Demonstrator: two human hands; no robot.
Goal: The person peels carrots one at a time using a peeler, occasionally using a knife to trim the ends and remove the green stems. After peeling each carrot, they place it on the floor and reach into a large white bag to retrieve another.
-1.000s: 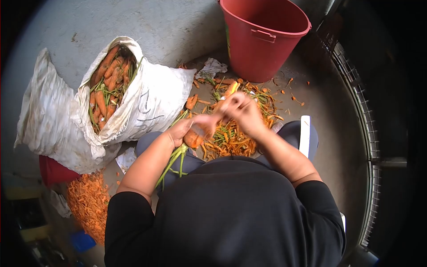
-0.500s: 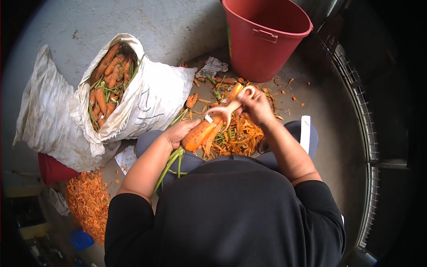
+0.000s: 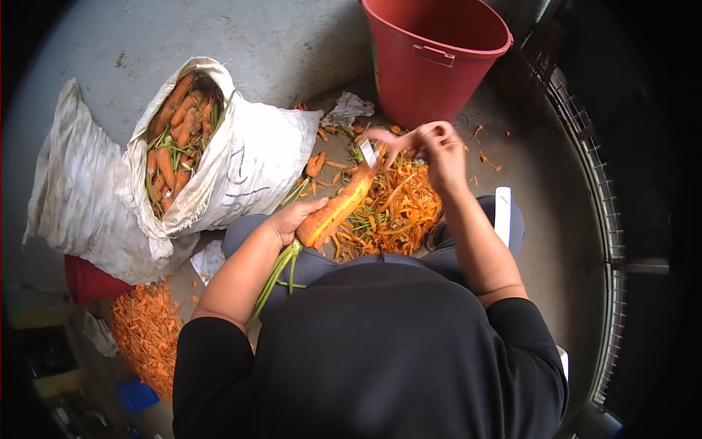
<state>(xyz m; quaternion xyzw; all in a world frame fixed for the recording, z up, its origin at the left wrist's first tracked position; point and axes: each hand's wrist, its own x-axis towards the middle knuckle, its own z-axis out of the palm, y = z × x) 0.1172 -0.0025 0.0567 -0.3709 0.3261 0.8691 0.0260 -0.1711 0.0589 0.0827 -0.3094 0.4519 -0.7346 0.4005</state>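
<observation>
A large carrot with green stalks at its thick end is gripped by my left hand, its tip pointing away from me. Bright peeled strips run along its upper side. My right hand is closed round the handle of a pale pink peeler. The peeler's blade is at the carrot's far tip, slightly blurred. Below and to the right of the carrot, a heap of orange peelings lies on the floor between my legs.
A white sack holding unpeeled carrots leans on the left. At the back stands a tall red bucket. A bigger peelings pile lies at lower left beside a second red container. Metal mesh borders the right.
My right hand has moved the peeler away from me along the carrot to its far tip. The carrot has turned a little, showing a fresh bright strip. My left hand keeps its hold.
</observation>
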